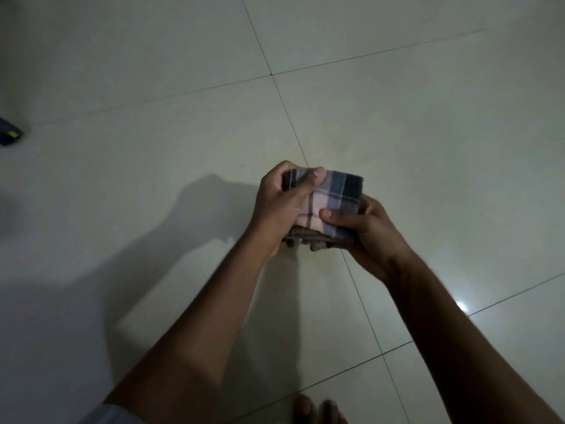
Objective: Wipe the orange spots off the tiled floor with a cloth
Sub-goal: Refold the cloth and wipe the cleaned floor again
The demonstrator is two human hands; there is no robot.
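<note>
A folded checked cloth [336, 194] in blue, pink and dark squares is held above the pale tiled floor [428, 123], in the middle of the view. My left hand [281, 209] grips its left side, thumb on top near the far edge. My right hand [363, 231] pinches its near right corner, thumb pressed on the upper face. A faint yellowish smear [324, 264] lies on the tile just below the cloth, beside a grout line. I see no distinct orange spots; the room is dim.
A dark object with a yellow mark [10, 134] lies at the left edge. Toes of a bare foot [318, 410] show at the bottom. A bright light reflection [461, 306] sits on the tile at the right. My arms cast a shadow to the left.
</note>
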